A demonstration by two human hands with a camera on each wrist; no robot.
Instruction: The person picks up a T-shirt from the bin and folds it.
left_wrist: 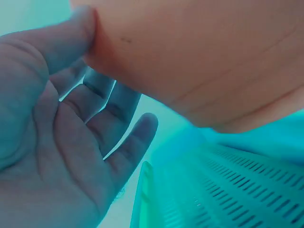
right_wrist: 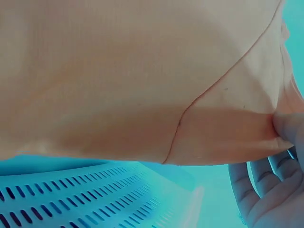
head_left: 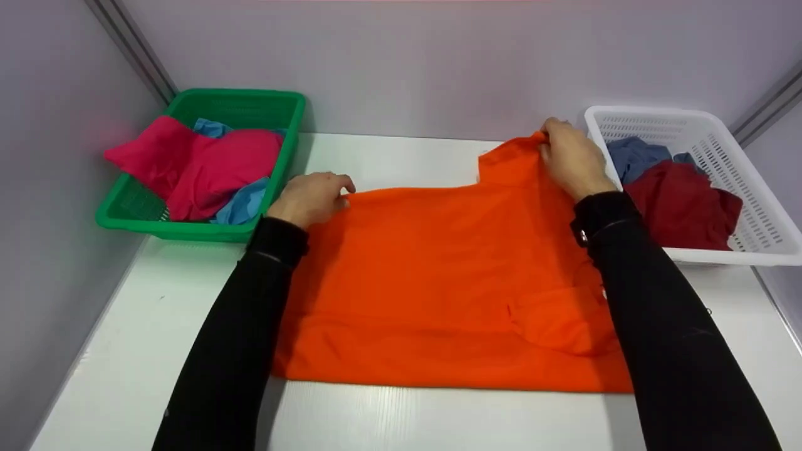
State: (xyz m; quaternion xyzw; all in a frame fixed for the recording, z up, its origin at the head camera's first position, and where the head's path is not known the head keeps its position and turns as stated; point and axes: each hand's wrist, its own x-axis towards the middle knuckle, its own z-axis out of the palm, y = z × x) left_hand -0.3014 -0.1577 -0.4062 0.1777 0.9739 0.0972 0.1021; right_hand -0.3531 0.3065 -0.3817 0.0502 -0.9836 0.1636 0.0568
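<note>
Left hand point(head_left: 313, 197), right hand point(head_left: 573, 156) pinch far corners of orange cloth point(head_left: 413, 263); bulk lies nearward of each grip, long axis side to side.

Room behind orange garment point(head_left: 426, 263); green basket point(head_left: 188, 233) blocks left, white basket point(head_left: 733, 257) right.
</note>
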